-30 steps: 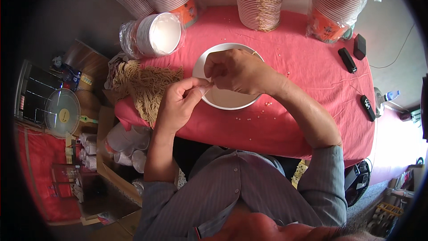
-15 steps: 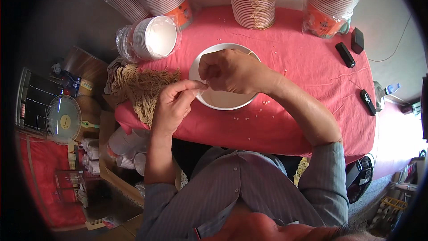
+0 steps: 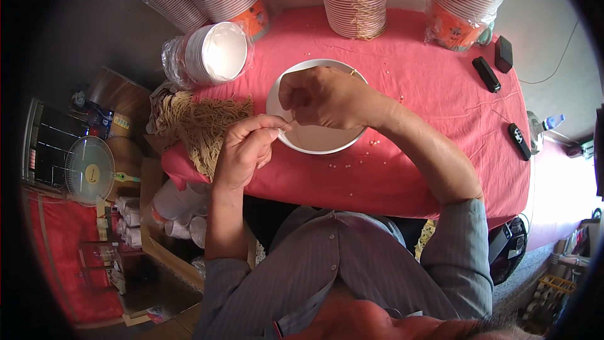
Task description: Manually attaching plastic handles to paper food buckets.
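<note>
My left hand [image 3: 244, 148] is closed in a pinch at the left rim of a white bowl [image 3: 318, 150]. A tiny whitish piece shows at its thumb and fingertip; its kind is too small to make out. My right hand [image 3: 327, 97] hangs over the bowl with its fingers curled together. Whatever those fingers hold is hidden behind the knuckles. Both sets of fingertips are close to each other. A bundle of tan cords [image 3: 204, 119] lies to the left of my left hand, partly over the table edge.
Pale beads [image 3: 374, 143] are scattered on the pink cloth [image 3: 440, 126]. Stacked paper tubs [image 3: 352, 3] line the back, and wrapped white bowls [image 3: 217, 53] lie at the back left. Small black devices [image 3: 486, 74] rest at the right. A cardboard box [image 3: 167, 239] stands at lower left.
My left fingers have shifted slightly, and the whitish piece at their tips shows differently. The right hand stays almost in place over the bowl.
</note>
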Available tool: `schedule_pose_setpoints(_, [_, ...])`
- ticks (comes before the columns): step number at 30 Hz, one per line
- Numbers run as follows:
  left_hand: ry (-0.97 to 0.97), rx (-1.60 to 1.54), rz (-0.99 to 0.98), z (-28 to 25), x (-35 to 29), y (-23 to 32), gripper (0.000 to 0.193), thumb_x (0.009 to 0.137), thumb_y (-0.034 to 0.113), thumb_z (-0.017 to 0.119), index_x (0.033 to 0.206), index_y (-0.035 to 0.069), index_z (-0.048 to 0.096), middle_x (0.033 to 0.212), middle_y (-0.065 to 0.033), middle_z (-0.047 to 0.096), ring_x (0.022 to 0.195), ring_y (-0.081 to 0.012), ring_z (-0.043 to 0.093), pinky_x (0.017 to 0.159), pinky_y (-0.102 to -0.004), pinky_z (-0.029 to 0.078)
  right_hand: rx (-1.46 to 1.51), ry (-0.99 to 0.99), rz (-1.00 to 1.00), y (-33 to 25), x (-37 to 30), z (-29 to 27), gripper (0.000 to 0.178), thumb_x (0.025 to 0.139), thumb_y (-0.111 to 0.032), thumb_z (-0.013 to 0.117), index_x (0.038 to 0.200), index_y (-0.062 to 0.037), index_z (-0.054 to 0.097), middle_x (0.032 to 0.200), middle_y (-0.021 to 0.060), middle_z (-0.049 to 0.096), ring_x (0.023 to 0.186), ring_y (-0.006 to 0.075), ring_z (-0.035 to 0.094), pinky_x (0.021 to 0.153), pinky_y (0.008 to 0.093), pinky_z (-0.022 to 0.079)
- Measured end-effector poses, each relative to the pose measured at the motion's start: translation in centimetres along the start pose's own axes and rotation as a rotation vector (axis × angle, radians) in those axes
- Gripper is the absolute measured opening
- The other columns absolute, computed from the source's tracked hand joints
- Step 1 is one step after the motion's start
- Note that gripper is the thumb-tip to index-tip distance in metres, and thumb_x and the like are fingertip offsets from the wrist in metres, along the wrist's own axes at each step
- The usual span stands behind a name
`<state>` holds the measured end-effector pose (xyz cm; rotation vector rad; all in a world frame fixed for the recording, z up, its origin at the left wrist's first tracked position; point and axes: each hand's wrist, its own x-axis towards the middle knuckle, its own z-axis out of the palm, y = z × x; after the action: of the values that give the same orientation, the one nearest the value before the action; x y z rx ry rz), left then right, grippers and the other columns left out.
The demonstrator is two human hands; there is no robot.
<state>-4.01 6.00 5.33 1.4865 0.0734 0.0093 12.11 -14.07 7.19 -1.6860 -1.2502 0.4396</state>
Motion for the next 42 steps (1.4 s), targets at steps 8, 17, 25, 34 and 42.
schedule_pose_setpoints(8, [-0.038,-0.099,0.065,-0.9,0.5,-1.9,0.022,0.104,0.003,0.055,0.108,-0.002,0.076,0.064,0.0071,0.046,0.050,-0.0011,0.032,0.047,-0.0237,0.034,-0.025,-0.004,0.020,-0.4,0.0,-0.3,0.021,0.085,-0.002,0.072,0.106,-0.0054,0.070,0.090,0.0047,0.071,0.088,0.0169,0.069,0.081,0.0341,0.055])
schedule_pose_setpoints(17, [0.017,-0.156,0.157,-0.6,0.7,-3.6,0.019,0.104,0.004,0.052,0.101,-0.001,0.070,0.072,-0.0045,0.060,0.057,-0.0080,0.048,0.052,-0.0260,0.043,0.098,0.014,0.096,0.0,0.1,-1.5,0.012,0.086,-0.001,0.069,0.096,-0.0050,0.063,0.082,-0.0018,0.060,0.079,0.0098,0.056,0.071,0.0305,0.048])
schedule_pose_setpoints(25, [0.007,-0.238,0.170,-1.3,0.5,-4.0,0.015,0.106,0.007,0.056,0.110,0.001,0.069,0.085,-0.0093,0.066,0.062,-0.0127,0.056,0.054,-0.0287,0.046,0.154,0.020,0.071,0.7,0.0,-2.0,0.014,0.090,-0.003,0.069,0.104,-0.0038,0.067,0.084,-0.0007,0.065,0.080,0.0104,0.060,0.073,0.0294,0.051])
schedule_pose_setpoints(34, [0.317,0.227,0.358,-1.0,-0.6,-1.9,0.027,0.107,0.008,0.062,0.130,-0.003,0.069,0.115,-0.0112,0.070,0.085,-0.0099,0.063,0.067,-0.0234,0.049,0.402,-0.166,0.075,-2.1,-1.1,-4.9,0.021,0.097,-0.006,0.074,0.118,-0.0025,0.073,0.091,0.0003,0.075,0.085,0.0048,0.066,0.077,0.0251,0.052])
schedule_pose_setpoints(42, [0.368,0.910,0.687,5.5,1.7,1.5,0.017,0.094,0.005,0.083,0.107,0.000,0.074,0.092,-0.0103,0.072,0.076,-0.0235,0.065,0.071,-0.0358,0.051,0.412,-0.122,0.028,-1.8,-1.1,-3.8,0.017,0.097,-0.005,0.078,0.113,-0.0027,0.074,0.092,-0.0018,0.075,0.086,0.0041,0.065,0.077,0.0245,0.052])
